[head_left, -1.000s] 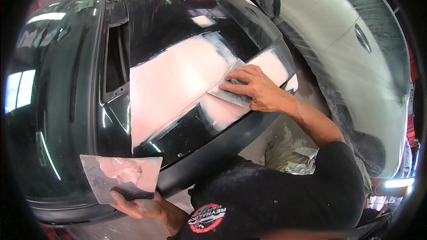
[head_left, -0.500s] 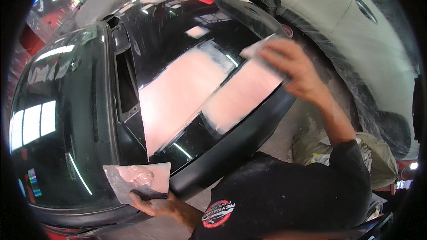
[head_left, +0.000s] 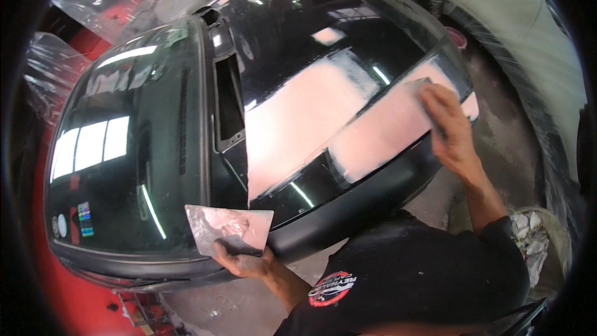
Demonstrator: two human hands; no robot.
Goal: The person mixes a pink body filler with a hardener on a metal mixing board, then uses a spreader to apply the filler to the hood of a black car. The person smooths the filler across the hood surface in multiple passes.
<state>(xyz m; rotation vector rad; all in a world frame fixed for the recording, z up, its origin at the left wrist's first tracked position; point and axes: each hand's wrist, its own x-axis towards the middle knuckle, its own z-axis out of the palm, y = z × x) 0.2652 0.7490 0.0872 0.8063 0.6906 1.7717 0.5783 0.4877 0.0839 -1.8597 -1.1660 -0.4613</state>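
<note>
A flat palette board (head_left: 258, 242) is held level in my left hand (head_left: 245, 263), thumb on its upper face. Wet pink body filler (head_left: 233, 227) is smeared over it. My right hand (head_left: 446, 118), slightly blurred, is closed over a flat spreader (head_left: 424, 81) that it mostly hides. That spreader lies against a long pink filler patch (head_left: 385, 137) on the black car's side panel. Across a narrow panel gap is a wider pink patch (head_left: 305, 124), with grey smears along its far edge.
The car's dark windshield (head_left: 124, 149) spreads to the left, beside an open slot (head_left: 229, 106) at its base. A plastic-covered pale vehicle (head_left: 510, 18) stands at the far right. Crumpled sheeting (head_left: 532, 242) lies near my right elbow.
My right hand has drawn the spreader nearer along the side-panel patch. The whole view has shifted, so the car sits farther right. My left hand still holds the palette board.
</note>
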